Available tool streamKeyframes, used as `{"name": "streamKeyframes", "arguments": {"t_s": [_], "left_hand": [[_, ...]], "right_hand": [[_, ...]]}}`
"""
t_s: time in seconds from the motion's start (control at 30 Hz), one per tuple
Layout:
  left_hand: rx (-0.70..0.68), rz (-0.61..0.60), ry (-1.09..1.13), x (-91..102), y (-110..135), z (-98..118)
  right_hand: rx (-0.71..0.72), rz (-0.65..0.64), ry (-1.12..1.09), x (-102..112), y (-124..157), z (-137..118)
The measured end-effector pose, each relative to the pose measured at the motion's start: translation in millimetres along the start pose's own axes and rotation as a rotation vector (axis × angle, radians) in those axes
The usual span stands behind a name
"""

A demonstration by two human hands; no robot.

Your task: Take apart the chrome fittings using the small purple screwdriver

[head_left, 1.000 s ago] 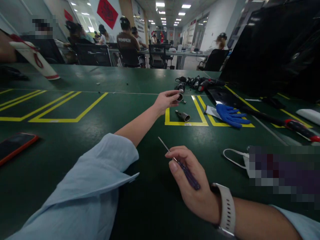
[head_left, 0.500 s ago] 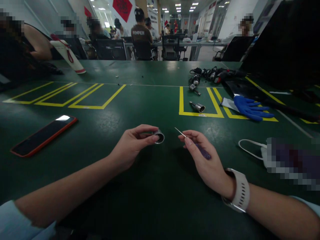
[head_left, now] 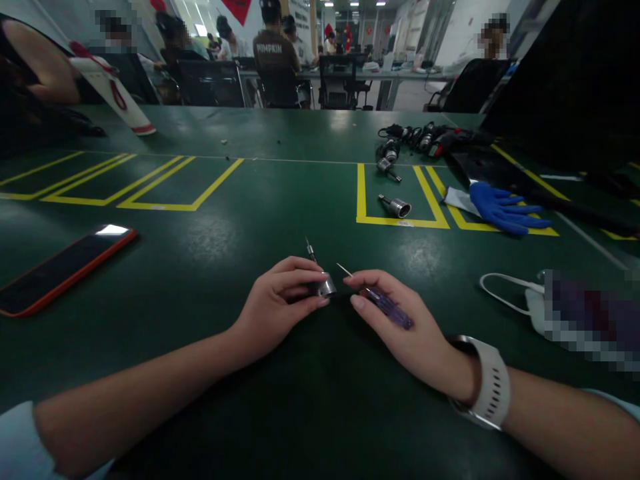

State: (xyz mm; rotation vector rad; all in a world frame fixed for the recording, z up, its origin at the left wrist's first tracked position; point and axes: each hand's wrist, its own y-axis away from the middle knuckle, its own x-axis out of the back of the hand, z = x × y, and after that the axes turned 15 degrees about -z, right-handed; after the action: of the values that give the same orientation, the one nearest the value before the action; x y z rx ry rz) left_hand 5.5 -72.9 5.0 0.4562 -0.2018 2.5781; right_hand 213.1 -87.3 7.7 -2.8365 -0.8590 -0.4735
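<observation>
My left hand pinches a small silver metal cylinder part with a thin stem pointing up and away, held just above the green table. My right hand is closed on a small purple-handled screwdriver. Its thin shaft points left towards the silver part, and the tip lies a short way from it. Both hands are close together near the table's middle front. A white watch sits on my right wrist.
A red-cased phone lies at the left. A similar silver part lies in a yellow-taped box, with dark parts behind it. A blue glove and a white face mask lie at the right. Other people sit beyond.
My left hand brought the silver part back from the yellow box to the table's middle and turned it stem-up. My right hand moved the screwdriver closer to it.
</observation>
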Motion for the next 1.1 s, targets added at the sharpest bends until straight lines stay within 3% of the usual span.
{"name": "streamKeyframes", "arguments": {"t_s": [0.37, 0.6, 0.7, 0.8, 0.97, 1.1], "left_hand": [[-0.285, 0.009, -0.604, 1.4, 4, 0], [-0.354, 0.006, -0.741, 2.3, 8, -3], [-0.252, 0.064, -0.636, 5.6, 6, 3], [-0.044, 0.158, -0.341, 11.1, 2, 11], [0.183, 0.21, 0.228, 17.8, -1, 20], [0.244, 0.217, 0.434, 17.2, -1, 26]], "right_hand": [[0.038, -0.026, 0.048, 0, 1, 7], [0.033, -0.001, -0.005, -1, 0, 1], [0.015, 0.082, -0.077, -1, 1, -2], [0.027, 0.157, -0.105, -2, 2, -3], [-0.026, 0.104, -0.041, -3, 2, -2], [-0.064, 0.085, 0.019, -2, 1, 0]]}}
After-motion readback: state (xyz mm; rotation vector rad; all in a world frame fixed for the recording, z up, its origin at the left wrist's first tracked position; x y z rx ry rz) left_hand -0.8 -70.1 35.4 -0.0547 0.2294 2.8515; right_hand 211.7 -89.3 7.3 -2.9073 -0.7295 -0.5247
